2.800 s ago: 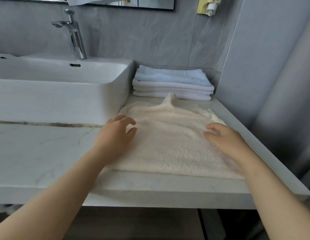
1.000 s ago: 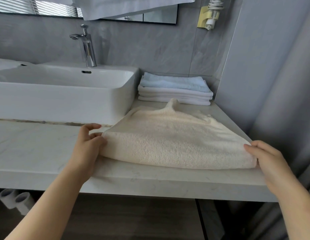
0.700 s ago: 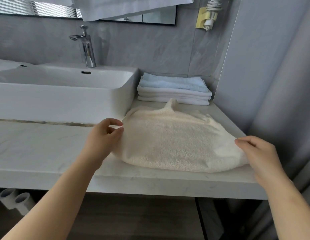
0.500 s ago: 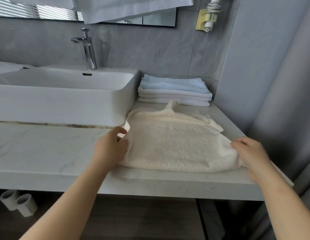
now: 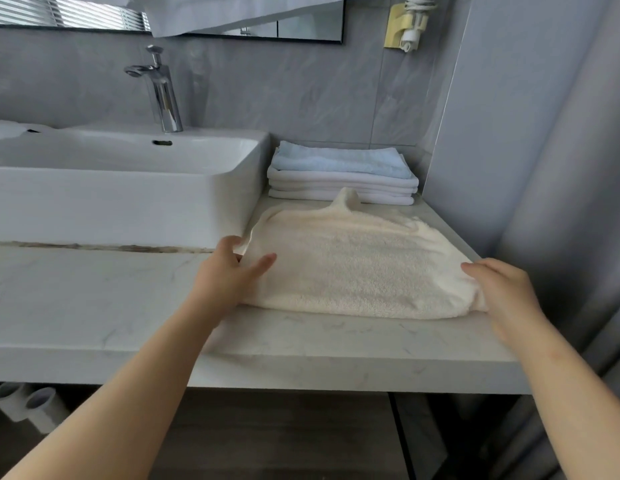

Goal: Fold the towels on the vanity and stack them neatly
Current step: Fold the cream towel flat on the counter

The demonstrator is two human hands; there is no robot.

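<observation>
- Where the vanity top ends at 8 o'clock of the view, two paper rolls are seen lying below it.
- A white basin is set on the top at 10 o'clock, with a chrome tap standing upright behind it.
- The left hand is placed at the left edge of the cream towel. The thumb is laid on top and the fingers are curled round the lifted edge, so the edge is held between them.
- The cream towel lies folded on the vanity top, just right of the basin, in the middle of the view. A small peak of cloth is raised at its 12 o'clock edge.
- A stack of folded towels is noted at 12 o'clock from the cream towel, against the back wall. The white ones are below and a pale blue one is on top.
- The right hand is laid over the towel's 3 o'clock end, where the cloth is bunched. The thumb is hidden, so it cannot be told whether the end is gripped or only pressed.
- A yellow wall holder is fixed at 1 o'clock, high on the tiles.
</observation>
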